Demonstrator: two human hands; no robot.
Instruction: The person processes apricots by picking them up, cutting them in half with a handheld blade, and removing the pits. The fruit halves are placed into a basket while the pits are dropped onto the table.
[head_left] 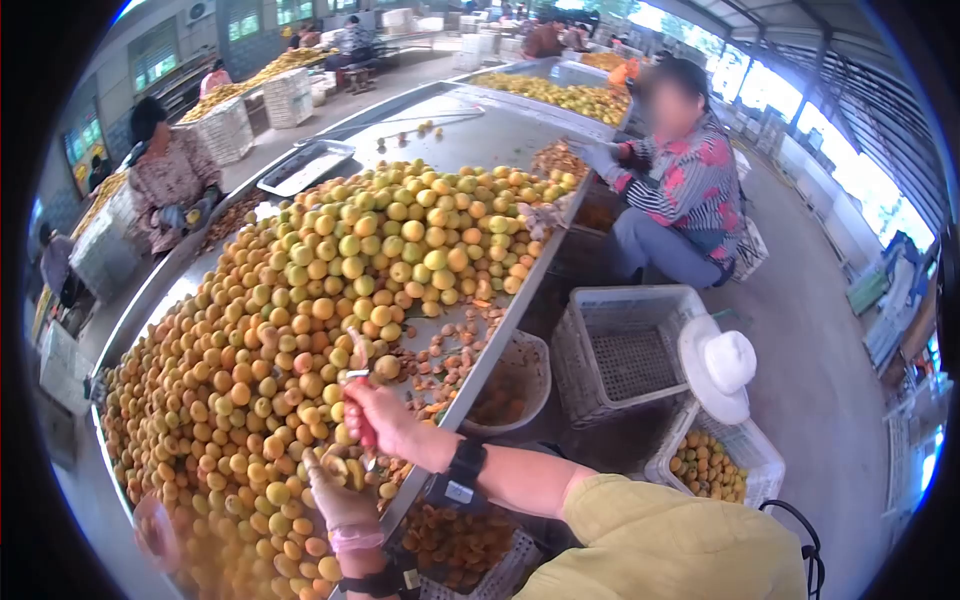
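My right hand (388, 418) is wrapped around a red-handled tool (362, 425), with metal showing at both its upper and lower ends. Whether it is a knife or another cutter is too small to tell. Just below it, my left hand (342, 497) has its fingers closed on an apricot (352, 468) that looks cut open. Both hands are over the near edge of a metal table (500, 125), beside a large heap of yellow-orange apricots (270, 370). Brown pits and scraps (455, 350) lie beyond my right hand.
Beneath the table edge are a basin (535, 385) and a crate of orange fruit pieces (455, 540). A grey crate (640, 345), a white hat (728, 362) and a crate of apricots (712, 468) stand to my right. Co-workers sit across (170, 180) and along the table (680, 180).
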